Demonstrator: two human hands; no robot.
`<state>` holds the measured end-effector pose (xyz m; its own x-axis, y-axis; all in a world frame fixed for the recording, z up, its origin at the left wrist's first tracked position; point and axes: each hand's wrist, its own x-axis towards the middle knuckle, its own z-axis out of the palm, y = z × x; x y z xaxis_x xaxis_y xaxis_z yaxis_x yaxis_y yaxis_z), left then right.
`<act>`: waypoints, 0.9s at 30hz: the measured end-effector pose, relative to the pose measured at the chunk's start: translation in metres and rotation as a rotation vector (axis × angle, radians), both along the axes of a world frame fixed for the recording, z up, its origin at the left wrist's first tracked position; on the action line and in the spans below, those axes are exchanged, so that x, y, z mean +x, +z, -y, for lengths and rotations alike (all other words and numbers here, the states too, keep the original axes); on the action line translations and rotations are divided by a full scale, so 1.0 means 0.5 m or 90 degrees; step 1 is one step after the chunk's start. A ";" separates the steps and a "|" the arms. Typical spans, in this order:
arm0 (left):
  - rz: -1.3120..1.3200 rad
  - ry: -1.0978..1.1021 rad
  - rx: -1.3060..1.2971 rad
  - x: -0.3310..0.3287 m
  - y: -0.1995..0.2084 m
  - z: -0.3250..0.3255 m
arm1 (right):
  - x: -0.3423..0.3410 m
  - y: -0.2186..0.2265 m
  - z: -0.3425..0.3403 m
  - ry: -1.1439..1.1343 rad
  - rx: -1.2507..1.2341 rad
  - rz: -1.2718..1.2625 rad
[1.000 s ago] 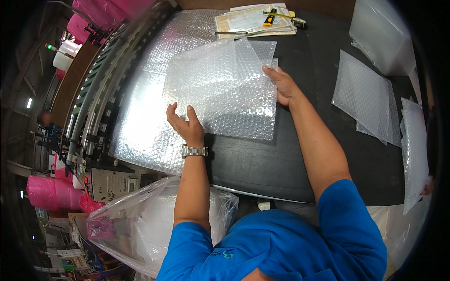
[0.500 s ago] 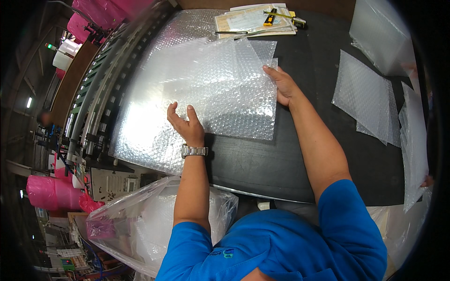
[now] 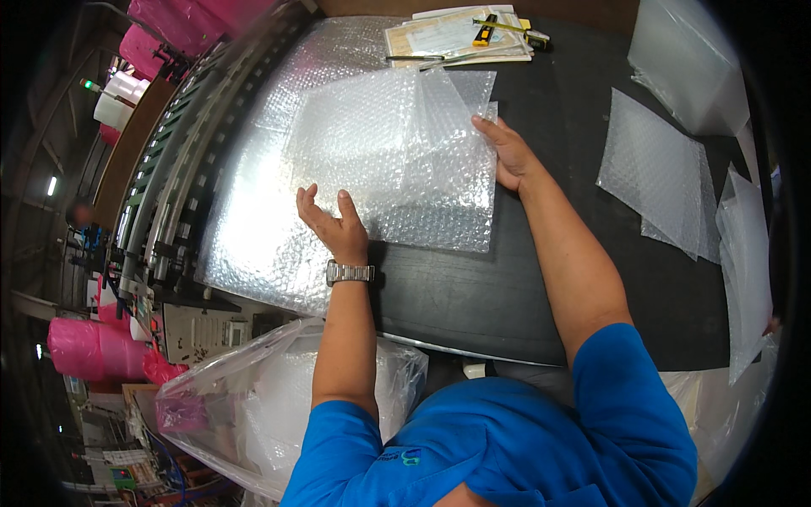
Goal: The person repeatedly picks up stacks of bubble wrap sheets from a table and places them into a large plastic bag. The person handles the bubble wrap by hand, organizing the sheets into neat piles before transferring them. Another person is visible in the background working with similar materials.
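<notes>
Clear bubble wrap sheets (image 3: 448,182) lie overlapped and fanned at the middle of the black table. My right hand (image 3: 507,155) grips their right edge, thumb on top and its other fingers partly hidden below. My left hand (image 3: 331,224) hovers over or lightly touches the lower left part of the wrap, fingers curved and apart, holding nothing. Under and left of these sheets spreads a wide, shiny length of bubble wrap (image 3: 241,224), reaching to the rollers. A metal watch (image 3: 350,272) circles my left wrist.
The roller machine (image 3: 160,198) runs along the left side. At the far edge lie papers (image 3: 435,40), a yellow-black cutter (image 3: 485,31) and a tape measure (image 3: 536,40). More bubble wrap sheets (image 3: 655,169) rest at the right. Below the near edge sits a clear plastic bag (image 3: 287,406).
The left edge of the upper sheets now shows distinctly over the shiny wrap. My hands have barely moved. At the far right, the hanging sheets have shifted slightly down.
</notes>
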<state>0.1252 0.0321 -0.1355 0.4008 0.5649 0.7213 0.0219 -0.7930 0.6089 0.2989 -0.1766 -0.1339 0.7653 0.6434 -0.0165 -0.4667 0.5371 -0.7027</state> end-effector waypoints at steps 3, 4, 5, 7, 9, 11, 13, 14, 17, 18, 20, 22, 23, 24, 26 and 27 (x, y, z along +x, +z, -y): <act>0.002 -0.005 -0.015 0.000 0.002 0.003 | -0.003 0.003 0.001 0.006 0.008 0.012; 0.001 -0.005 -0.015 -0.001 0.000 0.001 | -0.003 0.003 0.000 0.006 0.008 0.015; -0.001 -0.005 -0.015 -0.001 -0.001 -0.001 | -0.003 0.002 -0.001 0.005 0.008 0.018; -0.008 -0.006 -0.024 -0.001 -0.001 -0.002 | -0.003 0.003 -0.001 0.001 -0.003 0.014; -0.012 -0.009 -0.031 -0.001 0.000 -0.002 | -0.003 0.004 -0.001 -0.002 -0.009 0.011; -0.012 -0.016 -0.036 -0.002 0.002 -0.001 | -0.006 0.006 0.000 -0.002 -0.010 0.010; -0.011 -0.017 -0.043 -0.002 0.002 0.000 | -0.005 0.006 0.000 -0.002 -0.012 0.009; -0.011 -0.018 -0.046 -0.002 0.003 0.000 | -0.005 0.006 0.000 -0.002 -0.013 0.008; -0.012 -0.015 -0.040 -0.002 0.003 0.001 | -0.004 0.005 0.000 -0.004 -0.010 0.005; -0.012 -0.015 -0.042 -0.001 0.002 -0.001 | -0.005 0.006 0.000 -0.003 -0.009 0.005; -0.011 -0.015 -0.046 -0.001 -0.002 -0.004 | -0.006 0.008 0.000 0.000 -0.008 0.004; -0.011 -0.015 -0.045 -0.001 -0.003 -0.004 | -0.007 0.008 0.000 -0.004 -0.008 0.006; -0.011 -0.014 -0.044 -0.001 -0.003 -0.003 | -0.007 0.008 0.000 -0.006 -0.008 0.007; -0.011 -0.014 -0.049 -0.001 -0.002 -0.003 | -0.007 0.008 0.000 -0.007 -0.009 0.005; -0.011 -0.014 -0.058 0.000 -0.002 -0.003 | -0.007 0.008 -0.001 -0.011 -0.009 0.003; -0.009 -0.015 -0.057 0.000 -0.004 -0.004 | -0.005 0.005 -0.001 -0.004 -0.004 0.005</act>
